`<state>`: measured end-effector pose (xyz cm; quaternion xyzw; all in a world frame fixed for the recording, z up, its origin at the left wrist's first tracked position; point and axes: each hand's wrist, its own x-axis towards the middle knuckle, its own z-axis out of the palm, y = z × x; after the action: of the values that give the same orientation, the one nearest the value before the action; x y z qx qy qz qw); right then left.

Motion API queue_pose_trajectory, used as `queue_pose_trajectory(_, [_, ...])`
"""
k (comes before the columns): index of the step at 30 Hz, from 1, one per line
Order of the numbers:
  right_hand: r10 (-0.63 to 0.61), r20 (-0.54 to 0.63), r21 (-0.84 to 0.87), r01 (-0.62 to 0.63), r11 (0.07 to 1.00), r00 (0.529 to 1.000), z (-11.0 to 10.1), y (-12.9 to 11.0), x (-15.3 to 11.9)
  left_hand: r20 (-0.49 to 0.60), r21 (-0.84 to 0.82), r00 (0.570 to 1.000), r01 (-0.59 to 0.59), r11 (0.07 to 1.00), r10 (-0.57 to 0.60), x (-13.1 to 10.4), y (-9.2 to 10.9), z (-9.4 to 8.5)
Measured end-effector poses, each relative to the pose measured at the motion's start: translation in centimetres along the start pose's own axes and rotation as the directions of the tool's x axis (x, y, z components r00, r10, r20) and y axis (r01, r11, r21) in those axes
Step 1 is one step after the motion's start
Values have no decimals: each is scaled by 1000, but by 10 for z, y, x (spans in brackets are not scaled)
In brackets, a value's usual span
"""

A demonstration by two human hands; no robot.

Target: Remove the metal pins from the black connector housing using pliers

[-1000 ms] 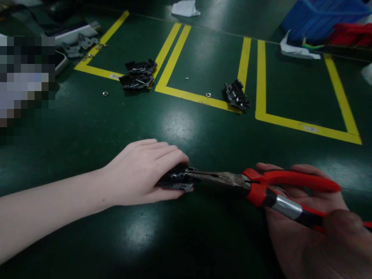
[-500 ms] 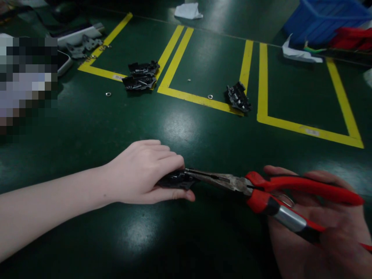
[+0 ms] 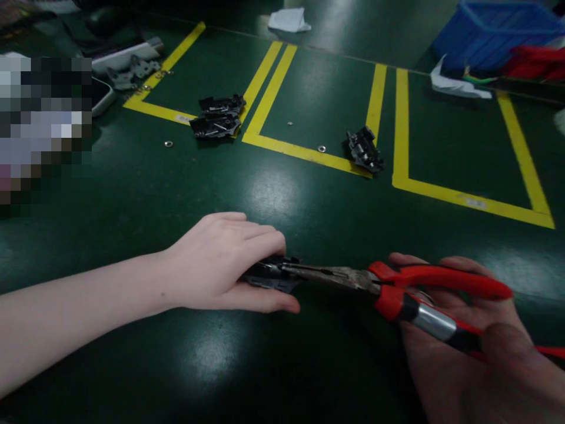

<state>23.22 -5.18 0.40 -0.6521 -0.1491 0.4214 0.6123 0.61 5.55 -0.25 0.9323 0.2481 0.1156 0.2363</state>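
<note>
My left hand point(image 3: 233, 259) is closed around a black plastic housing part point(image 3: 276, 275), pressing it near the green tabletop; most of the part is hidden under the fingers. From the right, red-handled needle-nose pliers point(image 3: 397, 288) point at it, their narrow jaw tips touching the part's exposed end. What the tips pinch, if anything, is too small to make out. My right hand point(image 3: 477, 335) holds the pliers, with the thumb on the lower handle and the fingers behind the upper one.
Two black housing parts point(image 3: 216, 118) lie by the left yellow tape, another black housing part point(image 3: 365, 150) farther right. Small metal rings point(image 3: 322, 149) are scattered about. Grey metal pieces point(image 3: 132, 73) lie at far left. A blue bin point(image 3: 498, 35) and white scraps point(image 3: 289, 20) are at the back.
The pliers' handles have come closer together and the right hand has shifted slightly left. The left hand keeps its hold, with a bit more of the black part showing.
</note>
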Motion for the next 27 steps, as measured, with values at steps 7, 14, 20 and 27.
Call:
queue_pose_trajectory(7, [-4, 26, -37, 5, 999, 1000, -3, 2, 2, 8, -17, 1000, 8, 1000, -8, 2, -1, -1])
queue_pose_trajectory(14, [0, 2, -24, 0, 1000, 1000, -4, 5, 5, 26, -70, 1000, -12, 997, 14, 2, -3, -3])
queue_pose_trajectory(20, [-7, 34, -2, 7, 1000, 999, -5, 8, 1, 28, -81, 1000, -7, 997, 9, 2, -3, -4])
queue_pose_trajectory(27, [6, 7, 3, -6, 1000, 1000, -5, 5, 6, 36, -115, 999, 4, 993, 0, 3, -4, -4])
